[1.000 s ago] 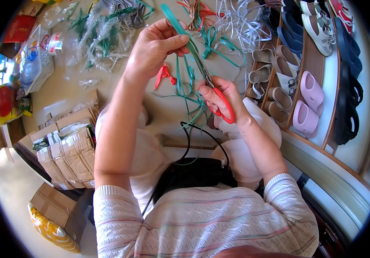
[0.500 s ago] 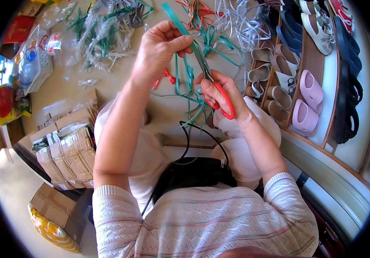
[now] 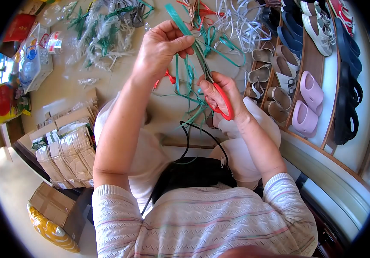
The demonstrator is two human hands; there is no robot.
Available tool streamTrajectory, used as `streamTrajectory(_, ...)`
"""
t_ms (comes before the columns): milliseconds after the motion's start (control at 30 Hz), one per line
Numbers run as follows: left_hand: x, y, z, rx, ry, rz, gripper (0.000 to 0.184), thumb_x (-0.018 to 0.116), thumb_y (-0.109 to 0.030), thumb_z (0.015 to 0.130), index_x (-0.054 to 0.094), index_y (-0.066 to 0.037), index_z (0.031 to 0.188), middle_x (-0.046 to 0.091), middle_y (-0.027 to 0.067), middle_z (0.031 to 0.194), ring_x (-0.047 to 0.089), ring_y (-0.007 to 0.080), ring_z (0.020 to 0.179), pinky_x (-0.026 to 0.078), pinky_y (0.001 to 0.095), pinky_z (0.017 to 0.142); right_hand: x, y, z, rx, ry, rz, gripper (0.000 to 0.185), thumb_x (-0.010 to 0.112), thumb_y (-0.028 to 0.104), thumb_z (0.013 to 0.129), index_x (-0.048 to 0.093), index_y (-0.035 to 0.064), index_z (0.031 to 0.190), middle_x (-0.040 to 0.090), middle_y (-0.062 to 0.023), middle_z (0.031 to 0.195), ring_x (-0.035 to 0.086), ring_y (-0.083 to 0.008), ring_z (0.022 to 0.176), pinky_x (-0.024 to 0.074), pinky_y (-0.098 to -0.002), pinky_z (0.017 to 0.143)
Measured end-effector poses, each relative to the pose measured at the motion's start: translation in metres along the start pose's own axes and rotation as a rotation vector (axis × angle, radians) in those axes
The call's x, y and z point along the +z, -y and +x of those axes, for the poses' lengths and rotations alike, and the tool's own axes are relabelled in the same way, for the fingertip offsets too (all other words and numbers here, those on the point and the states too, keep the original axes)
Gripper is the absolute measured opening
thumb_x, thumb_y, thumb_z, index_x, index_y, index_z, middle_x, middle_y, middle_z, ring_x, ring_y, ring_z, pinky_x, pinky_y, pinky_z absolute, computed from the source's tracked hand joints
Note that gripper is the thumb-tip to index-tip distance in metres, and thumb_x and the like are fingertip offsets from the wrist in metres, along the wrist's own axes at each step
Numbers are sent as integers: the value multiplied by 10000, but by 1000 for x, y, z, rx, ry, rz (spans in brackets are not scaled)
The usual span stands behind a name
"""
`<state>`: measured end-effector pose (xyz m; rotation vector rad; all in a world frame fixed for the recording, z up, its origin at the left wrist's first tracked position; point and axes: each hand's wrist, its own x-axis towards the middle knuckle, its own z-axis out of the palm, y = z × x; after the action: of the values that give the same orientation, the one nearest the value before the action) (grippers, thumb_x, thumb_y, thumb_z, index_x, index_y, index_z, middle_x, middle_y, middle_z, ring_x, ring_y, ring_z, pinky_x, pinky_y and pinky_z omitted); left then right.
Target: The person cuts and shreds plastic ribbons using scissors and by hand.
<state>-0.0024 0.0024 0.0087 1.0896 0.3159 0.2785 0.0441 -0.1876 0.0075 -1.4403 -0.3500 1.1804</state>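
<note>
Between the thumb and fingers of my left hand (image 3: 168,45) a green plastic strap (image 3: 177,20) is pinched, its flat end sticking up past the fingers. My right hand (image 3: 221,92) is wrapped round the red handles of a pair of scissors (image 3: 225,101). The blades point up and lie close along the strap just below my left fingers; whether they are parted is hard to make out. Thin green strips (image 3: 188,75) hang down below my hands toward my lap. A small red ribbon (image 3: 171,77) lies on the floor behind my left wrist.
White and green strips (image 3: 103,41) are heaped at upper left, pale ribbons (image 3: 247,21) at top right. On the right stands a rack with shoes, including pink slippers (image 3: 312,88). Flattened cardboard (image 3: 71,148) and a brown box (image 3: 51,202) are on the left. A black bag (image 3: 193,176) rests on my lap.
The scissors' red handles have drawn closer together in my right hand. My left hand and the strap have barely shifted.
</note>
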Motion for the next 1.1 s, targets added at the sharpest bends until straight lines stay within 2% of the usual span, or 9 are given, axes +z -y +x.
streamTrajectory(267, 1, 2, 0, -19, 19, 24, 166, 608, -55, 797, 580, -35, 959, 591, 15, 706, 572, 91, 594, 427, 192, 505, -3, 4, 2, -96, -37, -197, 304, 575, 349, 841, 540, 51, 893, 391, 65, 524, 346, -25, 418, 277, -178, 394)
streamTrajectory(467, -1, 1, -1, -51, 20, 5, 166, 593, -67, 811, 579, -31, 972, 588, 12, 708, 573, 87, 602, 430, 189, 501, -8, -2, 3, -80, -21, -194, 293, 575, 342, 843, 545, 55, 892, 402, 62, 533, 345, -25, 421, 270, -179, 393)
streamTrajectory(567, 0, 2, -2, -87, 6, -42, 162, 586, -67, 817, 579, -30, 975, 591, 16, 725, 578, 89, 604, 445, 189, 505, -5, -1, 5, -155, -21, -257, 292, 573, 341, 845, 545, 55, 897, 403, 62, 533, 344, -25, 422, 263, -179, 391)
streamTrajectory(767, 3, 6, -2, -170, 1, -185, 159, 578, -96, 831, 582, -24, 973, 598, 23, 755, 598, 102, 618, 489, 196, 515, -4, 4, 7, -88, -35, -183, 295, 569, 337, 848, 548, 49, 905, 407, 64, 539, 347, -22, 429, 256, -180, 390)
streamTrajectory(967, 3, 5, -2, -176, -28, -204, 174, 553, -140, 855, 587, -22, 979, 596, 26, 746, 599, 106, 612, 488, 196, 514, -6, 1, 8, -187, -39, -336, 277, 584, 327, 841, 548, 55, 876, 416, 71, 547, 350, -17, 438, 260, -174, 397)
streamTrajectory(1100, 5, 10, -2, -187, -9, -215, 179, 552, -149, 857, 589, -20, 976, 590, 23, 715, 597, 105, 607, 484, 193, 515, -3, 7, 7, -124, -72, -245, 261, 609, 302, 826, 553, 47, 831, 427, 67, 564, 358, -21, 473, 276, -174, 419)
